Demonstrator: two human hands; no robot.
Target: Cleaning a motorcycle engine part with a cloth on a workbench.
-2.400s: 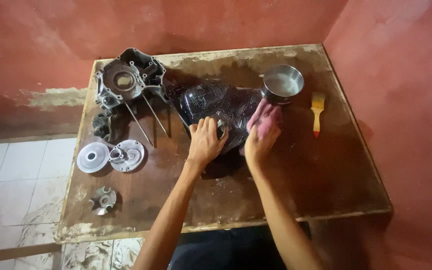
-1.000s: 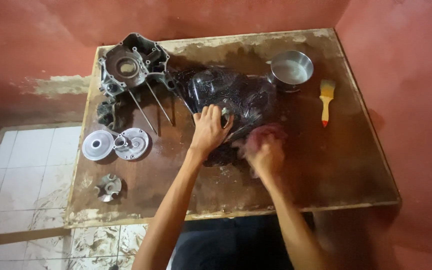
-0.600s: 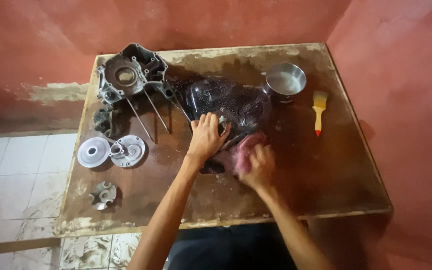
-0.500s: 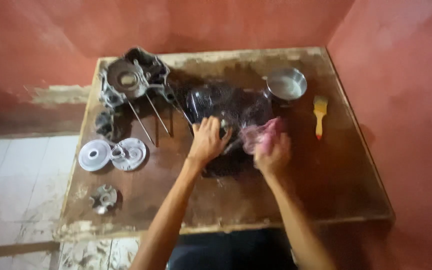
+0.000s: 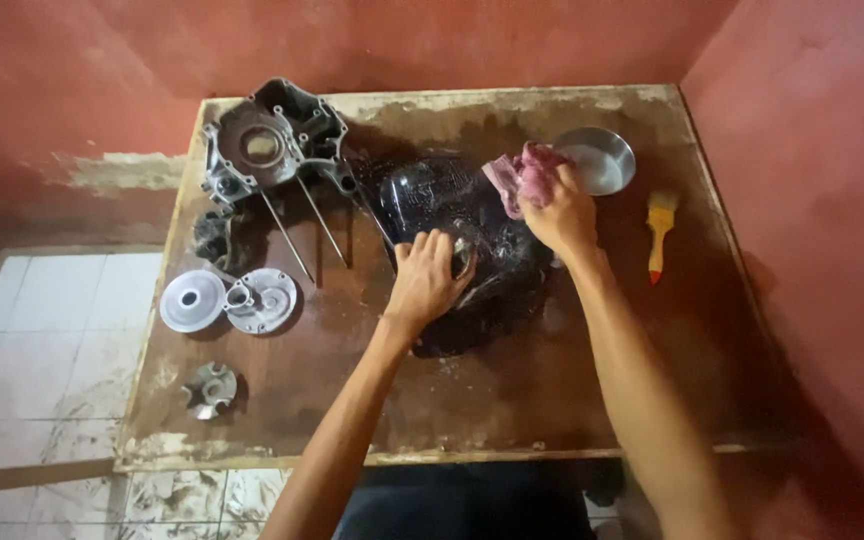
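A dark, glossy engine cover [image 5: 472,250] lies in the middle of a worn wooden table [image 5: 552,400]. My left hand [image 5: 427,275] rests flat on its near left side, fingers spread, holding it down. My right hand [image 5: 557,212] is closed around a crumpled pink rag [image 5: 522,175] and presses it against the cover's far right part.
A grey engine crankcase [image 5: 272,145] with long studs stands at the back left. Round metal discs [image 5: 227,300] and a small toothed part [image 5: 210,387] lie near the left edge. A steel bowl [image 5: 597,160] and a yellow-handled brush [image 5: 659,232] sit at the right. Red walls enclose the table.
My right hand with the rag has moved from the cover's near right side up to its far right part, beside the bowl. My left hand has stayed on the cover.
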